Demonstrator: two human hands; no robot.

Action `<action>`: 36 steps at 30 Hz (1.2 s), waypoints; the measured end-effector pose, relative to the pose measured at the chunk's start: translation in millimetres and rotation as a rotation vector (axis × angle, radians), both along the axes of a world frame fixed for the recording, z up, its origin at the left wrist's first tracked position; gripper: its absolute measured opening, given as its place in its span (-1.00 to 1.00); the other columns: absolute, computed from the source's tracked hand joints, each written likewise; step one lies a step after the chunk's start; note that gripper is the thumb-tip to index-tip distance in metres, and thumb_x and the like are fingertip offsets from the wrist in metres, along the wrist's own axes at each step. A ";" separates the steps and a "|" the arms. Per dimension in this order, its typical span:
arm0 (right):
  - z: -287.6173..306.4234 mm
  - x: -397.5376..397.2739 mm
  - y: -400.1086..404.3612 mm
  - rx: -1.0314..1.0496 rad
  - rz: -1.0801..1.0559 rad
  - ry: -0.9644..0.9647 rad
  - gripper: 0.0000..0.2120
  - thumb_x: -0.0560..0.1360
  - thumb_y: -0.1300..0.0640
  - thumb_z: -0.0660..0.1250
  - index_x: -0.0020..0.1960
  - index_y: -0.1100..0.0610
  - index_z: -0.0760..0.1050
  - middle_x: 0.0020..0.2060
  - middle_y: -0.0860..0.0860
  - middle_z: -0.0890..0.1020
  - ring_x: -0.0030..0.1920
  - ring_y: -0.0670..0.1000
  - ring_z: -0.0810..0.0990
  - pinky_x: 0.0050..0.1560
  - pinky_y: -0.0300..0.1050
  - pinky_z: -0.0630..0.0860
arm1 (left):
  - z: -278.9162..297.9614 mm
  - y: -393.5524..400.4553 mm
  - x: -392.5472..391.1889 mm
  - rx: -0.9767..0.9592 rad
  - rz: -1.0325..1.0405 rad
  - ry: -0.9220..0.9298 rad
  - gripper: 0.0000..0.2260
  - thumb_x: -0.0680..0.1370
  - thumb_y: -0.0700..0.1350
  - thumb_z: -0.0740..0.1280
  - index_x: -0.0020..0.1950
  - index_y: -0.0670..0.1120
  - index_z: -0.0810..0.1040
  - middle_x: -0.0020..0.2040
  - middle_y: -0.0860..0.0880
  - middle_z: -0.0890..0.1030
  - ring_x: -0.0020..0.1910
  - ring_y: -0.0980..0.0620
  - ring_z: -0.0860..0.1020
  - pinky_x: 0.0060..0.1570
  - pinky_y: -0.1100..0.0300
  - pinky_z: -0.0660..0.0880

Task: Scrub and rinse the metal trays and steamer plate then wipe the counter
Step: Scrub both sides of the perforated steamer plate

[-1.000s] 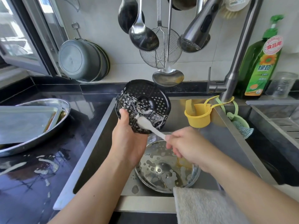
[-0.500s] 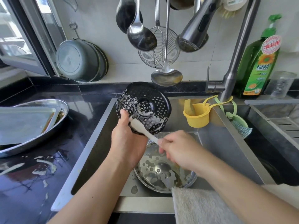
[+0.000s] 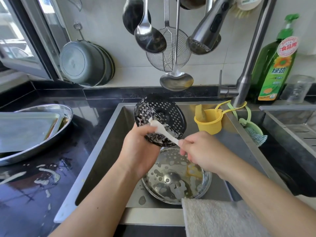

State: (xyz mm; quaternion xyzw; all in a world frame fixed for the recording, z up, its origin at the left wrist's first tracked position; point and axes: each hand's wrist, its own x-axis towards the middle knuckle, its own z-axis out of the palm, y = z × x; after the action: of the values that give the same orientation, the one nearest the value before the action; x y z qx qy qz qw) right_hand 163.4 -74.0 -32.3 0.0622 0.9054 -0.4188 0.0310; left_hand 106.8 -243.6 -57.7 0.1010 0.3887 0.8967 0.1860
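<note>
My left hand (image 3: 138,147) grips the lower left edge of a black perforated steamer plate (image 3: 164,113), held tilted above the sink and streaked with white foam. My right hand (image 3: 201,149) holds a white brush (image 3: 164,132) by its handle, with the brush head pressed on the plate's left part, close to my left thumb. Under both hands a round metal perforated tray (image 3: 171,178), flecked with suds, lies in the sink (image 3: 106,151). On the black counter at the left, a rectangular metal tray (image 3: 25,129) rests inside an oval metal tray (image 3: 56,108).
Foam smears mark the black counter (image 3: 42,175) at the left. A beige towel (image 3: 222,219) drapes over the sink's front edge. A yellow cup (image 3: 207,122) hangs at the faucet (image 3: 246,77); a green soap bottle (image 3: 273,65) stands behind. Ladles and a wire skimmer (image 3: 168,53) hang overhead.
The brush head has slid left and up across the steamer plate, toward my left thumb. My right hand moved with it. The plate is tilted a little more.
</note>
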 end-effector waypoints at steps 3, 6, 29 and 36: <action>0.2 5.8 0.9 0.063 0.070 -0.052 -0.61 0.64 -0.02 0.27 -0.31 0.09 0.59 -0.53 -0.05 0.52 -0.42 -0.01 0.47 -0.29 -0.09 0.40 | -3.3 1.4 0.3 -0.104 0.003 0.045 -0.31 0.37 -0.62 0.05 0.48 -0.28 0.38 0.39 -0.41 0.50 0.37 -0.40 0.51 0.41 -0.38 0.39; 5.2 -0.1 4.8 0.088 0.049 -0.026 -0.61 0.64 0.01 0.27 -0.31 0.10 0.60 -0.47 -0.01 0.54 -0.41 0.02 0.47 -0.32 -0.10 0.39 | -4.8 1.8 0.6 -0.167 -0.038 0.092 -0.33 0.40 -0.66 0.07 0.47 -0.27 0.40 0.38 -0.44 0.49 0.40 -0.42 0.48 0.40 -0.36 0.41; 0.0 -5.1 1.5 0.141 0.039 0.013 -0.64 0.65 0.01 0.22 -0.24 0.10 0.60 -0.41 0.02 0.55 -0.42 0.00 0.43 -0.37 -0.11 0.33 | -11.7 9.7 7.2 -0.655 0.131 0.041 -0.81 0.70 -0.31 0.20 0.18 -0.28 0.60 0.06 -0.27 0.72 0.12 -0.30 0.69 0.19 -0.27 0.60; -5.3 -15.5 9.3 0.210 -0.146 0.154 -0.61 0.67 -0.03 0.16 -0.19 0.15 0.57 -0.35 0.07 0.56 -0.33 0.10 0.50 -0.32 -0.05 0.41 | -8.9 5.5 2.6 -0.569 0.164 -0.015 -0.80 0.72 -0.27 0.20 0.23 -0.21 0.59 0.08 -0.22 0.73 0.07 -0.20 0.72 0.01 -0.14 0.66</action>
State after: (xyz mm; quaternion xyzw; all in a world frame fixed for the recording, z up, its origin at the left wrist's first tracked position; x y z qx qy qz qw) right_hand 147.9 -64.7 -37.6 0.0985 0.9370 -0.3264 -0.0758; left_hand 109.4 -238.2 -66.6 0.0062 0.6300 0.7644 0.1365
